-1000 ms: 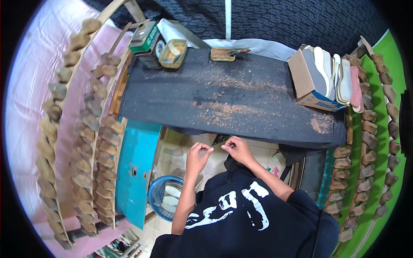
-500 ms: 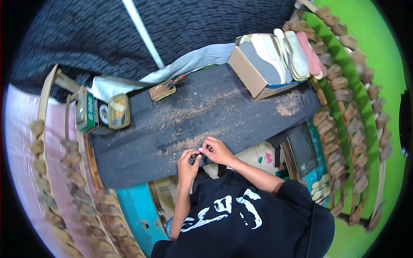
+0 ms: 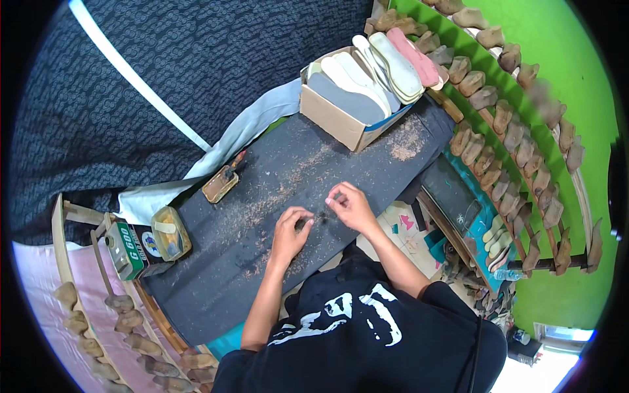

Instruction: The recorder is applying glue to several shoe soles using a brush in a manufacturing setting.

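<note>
My left hand [image 3: 290, 237] is over the dark-covered table [image 3: 216, 275], its fingers curved and the thumb apart from them. To its right, my right hand [image 3: 351, 208] has its fingers bent, with a gap between thumb and forefinger. Neither hand shows anything held. Between the two hands is a small dark, blurry patch [image 3: 322, 217]; whether it is loose bits or a mark on the cloth I cannot tell. Brown crumbs [image 3: 252, 213] lie scattered across the cloth beyond my hands.
A cardboard box [image 3: 331, 121] of shoe insoles stands at the far right. Toward the left are a small tray [image 3: 220, 187] with a brush, a plastic tub [image 3: 171, 236] and a green tin [image 3: 130, 252]. Racks of brown shoe lasts [image 3: 514, 141] line both sides.
My hands, earlier together at the fingertips, have come apart. The view has turned, so the table appears more tilted and more of the right side of the room shows.
</note>
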Demonstrator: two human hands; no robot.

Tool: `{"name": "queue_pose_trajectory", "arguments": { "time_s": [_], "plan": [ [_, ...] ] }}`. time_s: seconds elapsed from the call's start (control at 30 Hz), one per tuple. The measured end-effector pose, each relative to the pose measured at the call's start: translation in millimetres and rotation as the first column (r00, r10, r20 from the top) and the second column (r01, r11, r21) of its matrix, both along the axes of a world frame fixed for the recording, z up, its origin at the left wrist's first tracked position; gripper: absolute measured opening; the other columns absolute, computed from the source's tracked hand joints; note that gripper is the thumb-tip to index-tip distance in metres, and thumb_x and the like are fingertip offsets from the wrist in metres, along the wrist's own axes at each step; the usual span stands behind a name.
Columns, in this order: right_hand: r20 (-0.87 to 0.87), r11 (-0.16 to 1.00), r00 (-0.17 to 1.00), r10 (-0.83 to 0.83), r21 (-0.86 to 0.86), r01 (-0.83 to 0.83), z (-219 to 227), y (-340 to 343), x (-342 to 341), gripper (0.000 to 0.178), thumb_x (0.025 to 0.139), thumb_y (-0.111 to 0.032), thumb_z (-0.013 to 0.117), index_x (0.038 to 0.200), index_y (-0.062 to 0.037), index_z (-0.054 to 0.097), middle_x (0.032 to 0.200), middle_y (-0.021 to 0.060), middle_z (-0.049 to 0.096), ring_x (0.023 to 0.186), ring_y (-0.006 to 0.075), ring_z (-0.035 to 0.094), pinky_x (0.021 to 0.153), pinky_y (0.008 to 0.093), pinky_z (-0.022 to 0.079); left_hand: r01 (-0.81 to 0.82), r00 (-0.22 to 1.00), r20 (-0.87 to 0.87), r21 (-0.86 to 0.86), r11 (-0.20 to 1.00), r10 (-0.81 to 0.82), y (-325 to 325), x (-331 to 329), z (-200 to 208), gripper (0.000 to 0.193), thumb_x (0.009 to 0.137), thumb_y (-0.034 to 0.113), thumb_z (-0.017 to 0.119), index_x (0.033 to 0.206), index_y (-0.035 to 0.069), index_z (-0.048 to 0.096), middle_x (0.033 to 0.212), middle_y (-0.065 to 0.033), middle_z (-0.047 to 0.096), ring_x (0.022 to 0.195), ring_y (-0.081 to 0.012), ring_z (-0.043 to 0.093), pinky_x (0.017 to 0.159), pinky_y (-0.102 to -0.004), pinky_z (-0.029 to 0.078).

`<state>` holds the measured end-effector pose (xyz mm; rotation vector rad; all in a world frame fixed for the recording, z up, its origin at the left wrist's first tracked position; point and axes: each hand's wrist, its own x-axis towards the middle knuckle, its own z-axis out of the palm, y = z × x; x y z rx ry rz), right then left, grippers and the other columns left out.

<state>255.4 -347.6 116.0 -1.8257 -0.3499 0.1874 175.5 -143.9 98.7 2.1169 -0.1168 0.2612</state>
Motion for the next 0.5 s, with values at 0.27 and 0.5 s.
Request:
{"name": "queue_pose_trajectory", "arguments": {
  "time_s": [0.27, 0.5],
  "plan": [
    [0.145, 0.995, 0.987, -0.075, -0.051, 0.083, 35, -54, 78, 0.011, 0.091, -0.006, 0.074, 0.095, 0.0009, 0.066, 0.096, 0.0092, 0.063, 0.072, 0.0175, 0.064, 0.067, 0.0307, 0.053, 0.051, 0.994, 0.093, 0.027, 0.998, -0.053, -34, 119, 37, 0.018, 0.088, 0.007, 0.076, 0.105, 0.003, 0.074, 0.113, -0.0142, 0.069, 0.112, -0.0343, 0.067, 0.101, -0.0416, 0.051],
    [0.51, 0.957, 0.852, -0.122, -0.166, 0.236, 53, -91, 141, 0.015, 0.086, -0.001, 0.071, 0.101, 0.0003, 0.07, 0.113, 0.0152, 0.067, 0.109, 0.0385, 0.061, 0.098, 0.0463, 0.049, -0.103, 0.979, 0.185, 0.091, 0.991, 0.085, -58, 229, 70, 0.026, 0.087, 0.009, 0.078, 0.113, 0.006, 0.073, 0.128, -0.0146, 0.065, 0.123, -0.0348, 0.063, 0.107, -0.0437, 0.049]
  ]
}}
